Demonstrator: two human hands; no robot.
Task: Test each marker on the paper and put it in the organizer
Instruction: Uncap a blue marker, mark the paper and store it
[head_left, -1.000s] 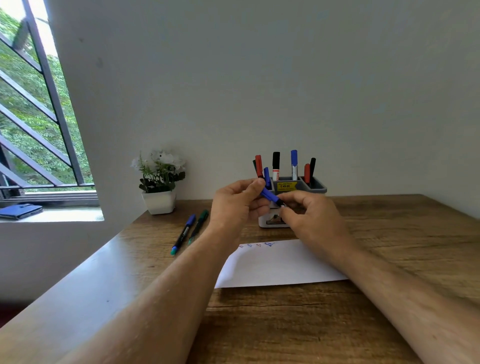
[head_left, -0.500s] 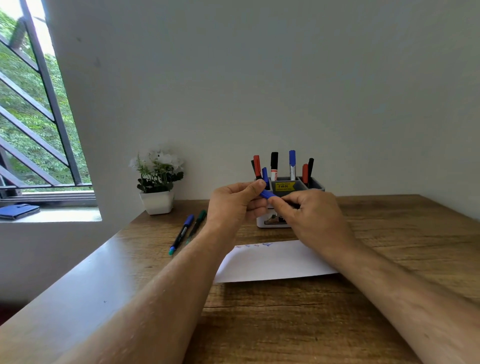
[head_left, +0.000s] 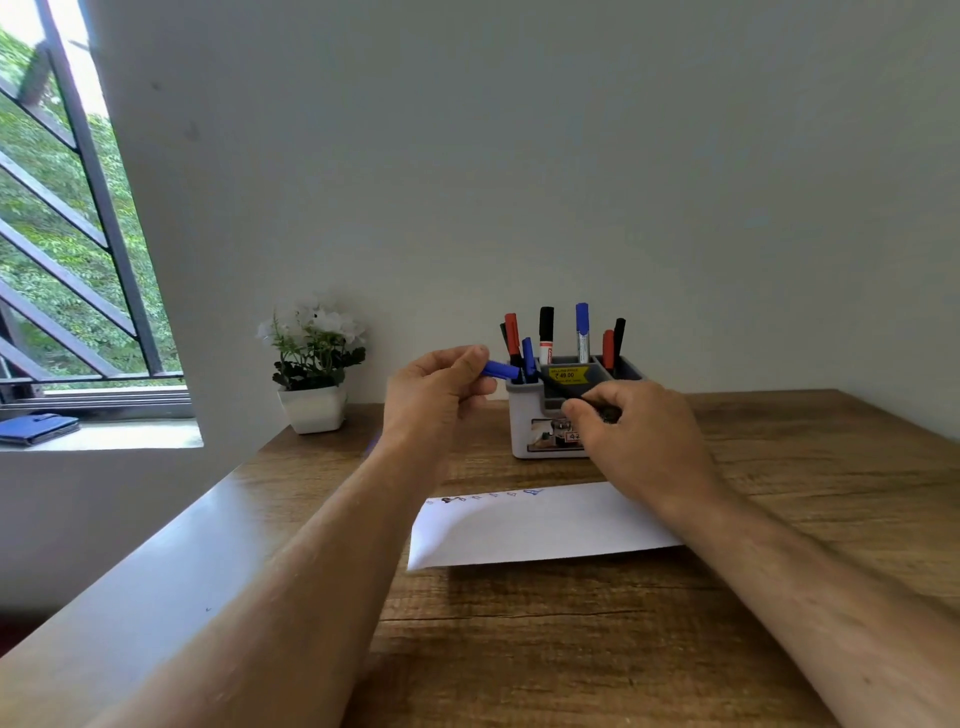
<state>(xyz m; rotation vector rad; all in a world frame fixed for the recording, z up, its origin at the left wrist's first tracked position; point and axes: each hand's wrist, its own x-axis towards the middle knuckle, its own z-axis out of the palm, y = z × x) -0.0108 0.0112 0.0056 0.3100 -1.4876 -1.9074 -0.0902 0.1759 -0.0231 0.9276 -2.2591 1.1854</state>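
While uncapped: blue cap (head_left: 500, 369) is pinched in left hand (head_left: 436, 397).
Marker body (head_left: 571, 397): gripped by right hand (head_left: 636, 436), before organizer (head_left: 524, 415).
Paper (head_left: 530, 527): flat below both hands.

We see a small blue plastic marker cap (head_left: 497, 369) pinched in our left hand (head_left: 434, 397), held up just left of the organizer. Our right hand (head_left: 636, 434) holds the thin dark marker body (head_left: 574, 397), tilted, with its far end up near the organizer's front. Cap and body are apart.

The white and grey plastic organizer (head_left: 524, 415) stands on the brown wooden tabletop (head_left: 779, 493) by the wall. Red, black and blue markers (head_left: 582, 332) stand upright in its compartments.

The white sheet of paper (head_left: 530, 525) lies flat in front of it, with small scribbles (head_left: 488, 496) along its far edge.
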